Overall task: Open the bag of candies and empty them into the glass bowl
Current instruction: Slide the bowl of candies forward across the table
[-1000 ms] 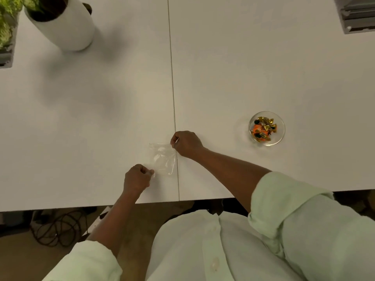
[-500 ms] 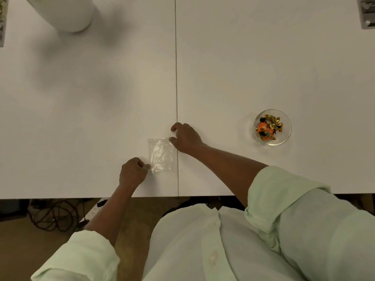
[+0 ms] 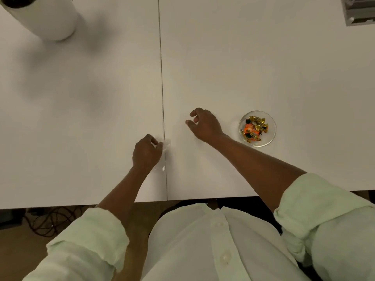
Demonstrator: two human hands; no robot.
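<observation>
A small glass bowl (image 3: 271,136) on the white table holds several gold- and orange-wrapped candies (image 3: 253,128). The clear plastic bag (image 3: 165,154) lies flat on the table seam, empty, mostly covered by my left hand (image 3: 147,154), whose fingers are closed on the bag's top edge. My right hand (image 3: 203,124) hovers to the right of the bag, between it and the bowl, fingers curled apart and holding nothing.
A white cylindrical pot (image 3: 43,17) stands at the far left corner. A grey tray-like object (image 3: 359,11) sits at the far right corner. The table's near edge (image 3: 60,206) runs just in front of my body, with cables on the floor below.
My right hand has let go of the bag and moved right, toward the bowl. My left hand has slid over the bag and now covers most of it.
</observation>
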